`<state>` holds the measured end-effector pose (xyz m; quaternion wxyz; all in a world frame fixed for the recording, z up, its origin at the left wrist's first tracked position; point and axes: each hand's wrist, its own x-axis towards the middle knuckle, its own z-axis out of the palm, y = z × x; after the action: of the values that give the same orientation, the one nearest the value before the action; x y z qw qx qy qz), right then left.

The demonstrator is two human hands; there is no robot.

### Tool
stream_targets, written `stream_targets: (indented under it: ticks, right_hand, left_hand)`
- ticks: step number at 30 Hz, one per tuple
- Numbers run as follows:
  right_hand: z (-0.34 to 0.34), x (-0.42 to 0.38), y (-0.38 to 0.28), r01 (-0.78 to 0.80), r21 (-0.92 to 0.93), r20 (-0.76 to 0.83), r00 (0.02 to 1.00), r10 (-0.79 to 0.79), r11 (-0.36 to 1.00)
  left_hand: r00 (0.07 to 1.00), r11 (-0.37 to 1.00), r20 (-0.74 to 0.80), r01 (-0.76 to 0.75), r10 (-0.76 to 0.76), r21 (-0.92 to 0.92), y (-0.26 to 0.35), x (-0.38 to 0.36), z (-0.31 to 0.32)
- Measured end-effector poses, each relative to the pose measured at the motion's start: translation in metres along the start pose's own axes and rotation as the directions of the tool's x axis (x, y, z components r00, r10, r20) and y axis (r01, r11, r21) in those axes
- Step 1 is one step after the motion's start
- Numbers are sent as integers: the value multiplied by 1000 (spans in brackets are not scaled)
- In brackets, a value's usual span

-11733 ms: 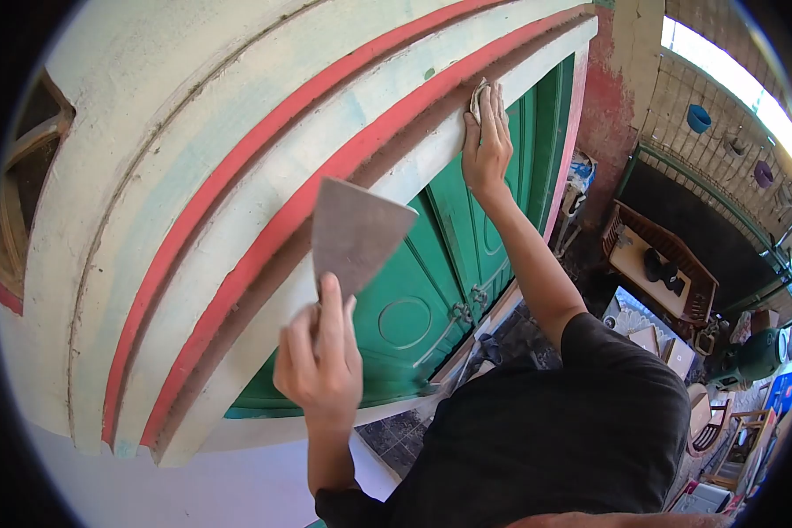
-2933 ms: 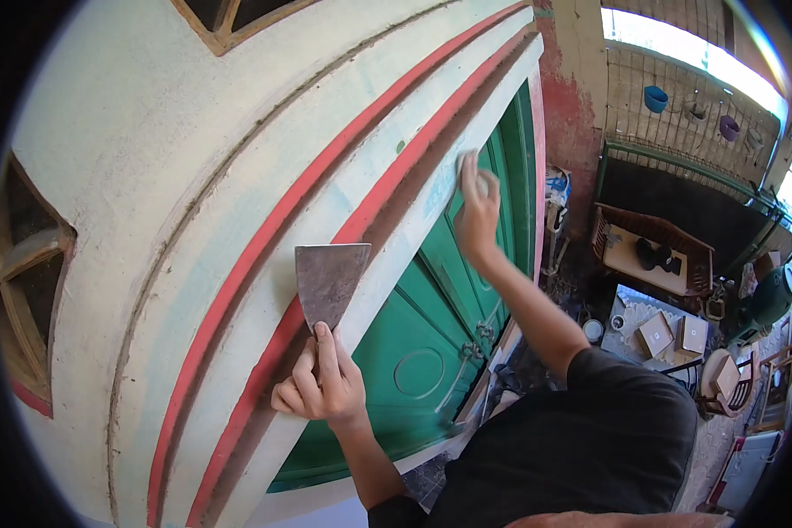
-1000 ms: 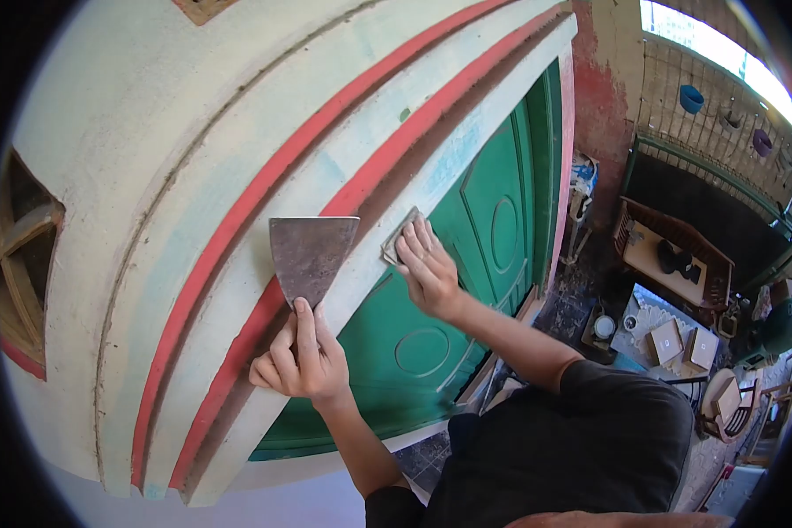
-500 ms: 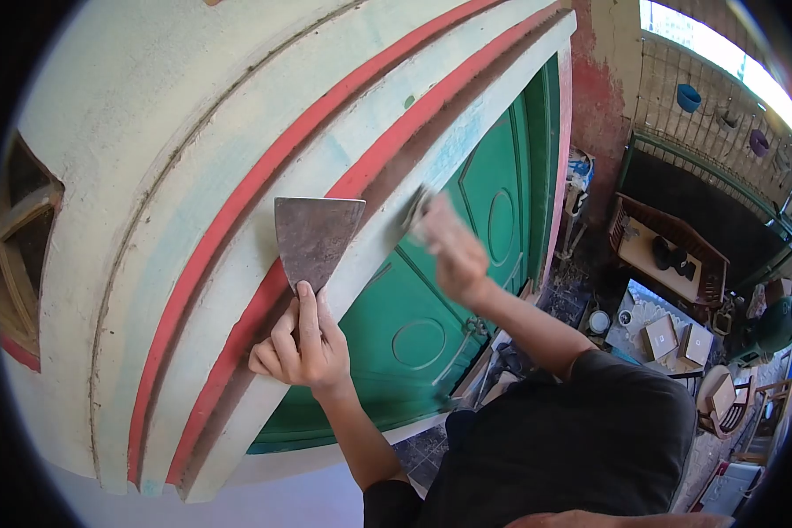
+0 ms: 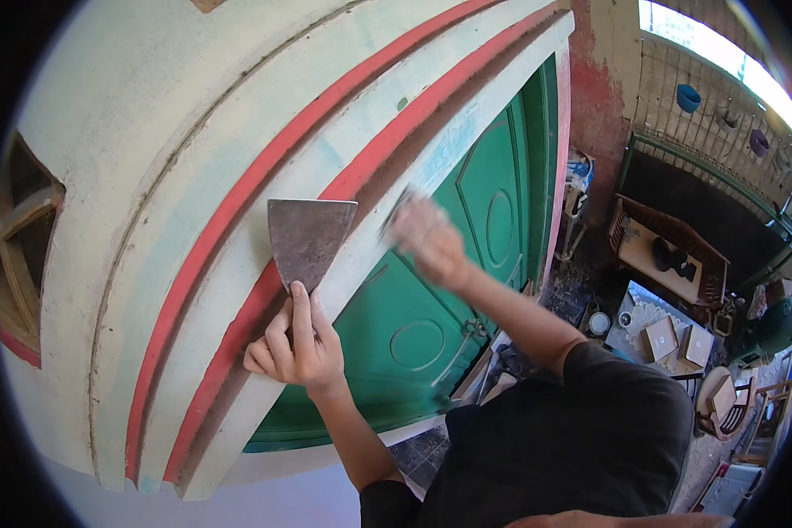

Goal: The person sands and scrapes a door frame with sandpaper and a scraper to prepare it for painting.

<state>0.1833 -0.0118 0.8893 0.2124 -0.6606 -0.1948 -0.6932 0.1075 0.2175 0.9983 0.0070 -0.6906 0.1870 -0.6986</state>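
My left hand is closed on the lower end of a putty knife, whose broad, stained metal blade points up in front of the red and white moulding. At the moulding's white lower band, my right hand is smeared by motion. Its fingers hold a small greyish pad against or very close to the band. Blur hides the pad's exact kind. Paler bluish patches mark the band farther up.
Green panelled doors stand beneath the curved moulding, with a handle near my right forearm. Below at right are a wooden bench, a table bearing boxes, and a chair. A wood-framed opening is at far left.
My right hand has moved left and slightly down along the white band with the pad. My left hand and the putty knife have shifted slightly left.
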Motion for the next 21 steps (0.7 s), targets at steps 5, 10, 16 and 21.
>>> stream_targets:
  ticks: [5, 10, 16, 21]
  right_hand:
    - [-6, 24, 62, -481, -98, -197, 868, 456, 871]
    - [-5, 0, -41, -175, 183, 86, 983, 162, 967]
    - [-17, 27, 66, -347, -138, -97, 937, 336, 928]
    - [1, 8, -5, -351, 18, -73, 934, 351, 936]
  left_hand:
    - [1000, 1000, 17, 0, 0, -5, 2, 2, -4]
    - [1000, 1000, 6, 1, -1, -3, 2, 2, -2]
    - [1000, 1000, 23, 18, -18, 9, 1, 0, -3]
    - [1000, 1000, 10, 24, -24, -6, 2, 0, -2]
